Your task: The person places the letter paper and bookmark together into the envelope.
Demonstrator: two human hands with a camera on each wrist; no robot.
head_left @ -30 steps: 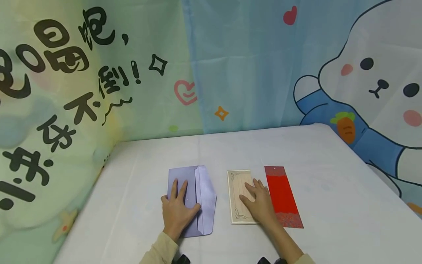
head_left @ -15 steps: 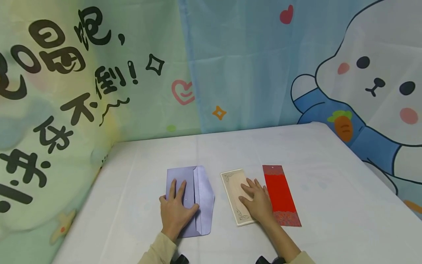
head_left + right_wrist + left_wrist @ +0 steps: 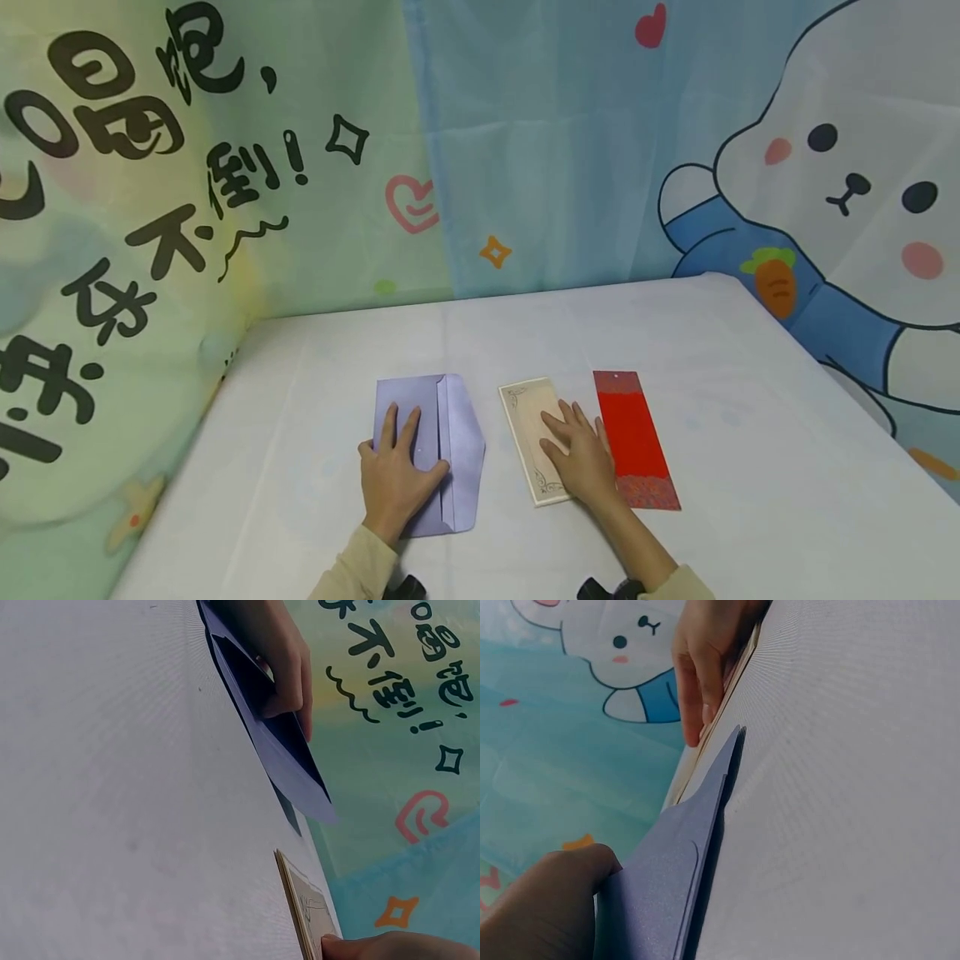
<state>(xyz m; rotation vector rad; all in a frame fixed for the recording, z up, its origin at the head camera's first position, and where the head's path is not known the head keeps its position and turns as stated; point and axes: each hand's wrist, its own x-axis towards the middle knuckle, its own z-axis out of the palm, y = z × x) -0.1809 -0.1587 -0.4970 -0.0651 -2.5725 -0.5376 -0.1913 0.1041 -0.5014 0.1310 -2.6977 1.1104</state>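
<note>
My left hand [image 3: 397, 483] rests on a lavender envelope [image 3: 461, 450], its fingers spread over the left part. The envelope's flap lies unfolded to the right, and in the right wrist view the envelope [image 3: 289, 772] has a gap at its mouth. On a cream card-like booklet [image 3: 525, 417] with ornate corners, my right hand [image 3: 585, 467] lies with spread fingers, hiding its right part. The booklet [image 3: 311, 904] shows layered edges in the right wrist view. Just right of that hand lies a red strip [image 3: 633, 433] with patterned ends and a small hole at the top.
A white cloth [image 3: 330, 400] covers the table. Behind it hangs a printed curtain [image 3: 540, 150] with a bear-like figure, hearts and black lettering. Black wrist devices [image 3: 405, 587] show at the bottom edge.
The booklet has turned under my right hand, its far end swinging left so that it now lies slanted. My left hand and the envelope keep their place. The head view has shifted slightly.
</note>
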